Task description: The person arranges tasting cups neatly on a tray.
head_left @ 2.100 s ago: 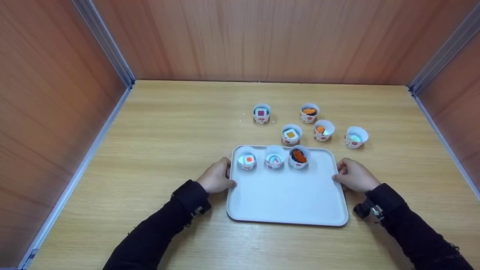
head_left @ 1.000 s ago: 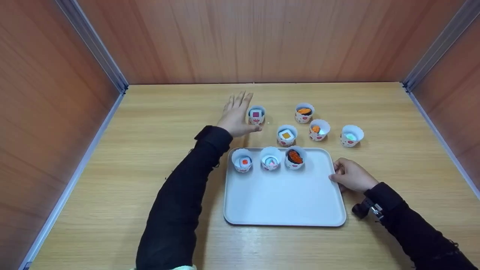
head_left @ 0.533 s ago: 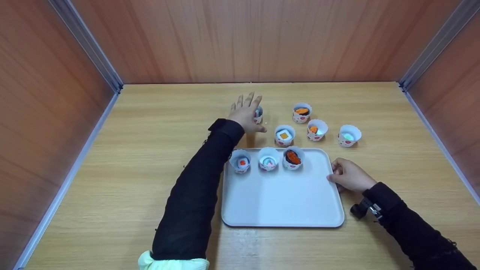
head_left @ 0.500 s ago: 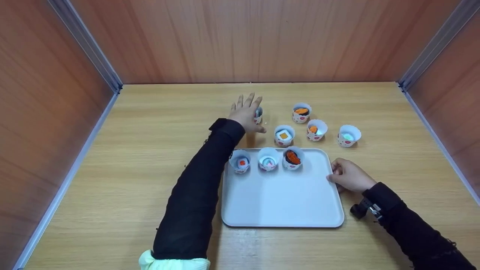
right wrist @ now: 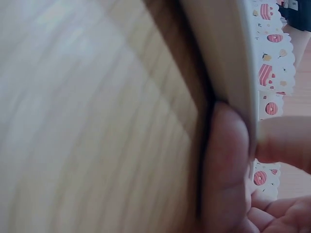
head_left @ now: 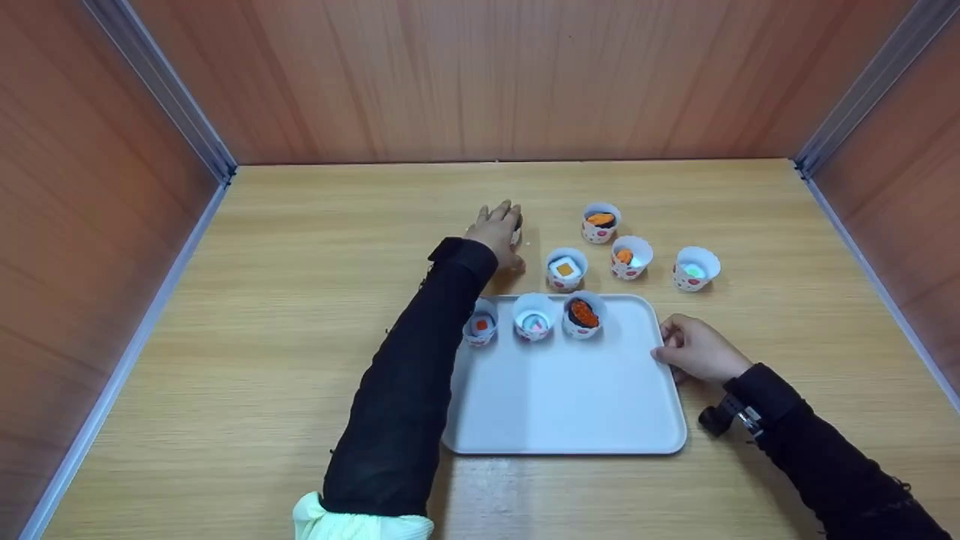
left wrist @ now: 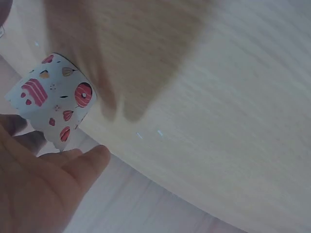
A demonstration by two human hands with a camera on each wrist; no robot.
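Note:
My left hand (head_left: 496, 240) reaches over a paper cup (head_left: 516, 237) at the back and mostly hides it in the head view. The left wrist view shows this cup (left wrist: 58, 99), printed with cakes and donuts, with extended fingers (left wrist: 87, 167) beside its scalloped rim. At the right edge of the white tray (head_left: 570, 405), my right hand (head_left: 697, 350) pinches the rim between thumb and fingers. In the right wrist view one finger (right wrist: 226, 160) lies against the tray's outer side. Three paper cups, one with a red topping (head_left: 583, 315), stand along the tray's far edge.
Beyond the tray stand more paper cups: one with a yellow-centred white square (head_left: 566, 268), two with orange contents, one (head_left: 600, 223) behind the other (head_left: 631, 257), and a pale green one (head_left: 696, 268) at right. Wood-grain panels (head_left: 487, 82) enclose the table at the back and sides.
My left hand left the tray's left edge and reached forward to the back cup; its spread fingers have since drawn closer together and lower. The right hand keeps its hold on the tray.

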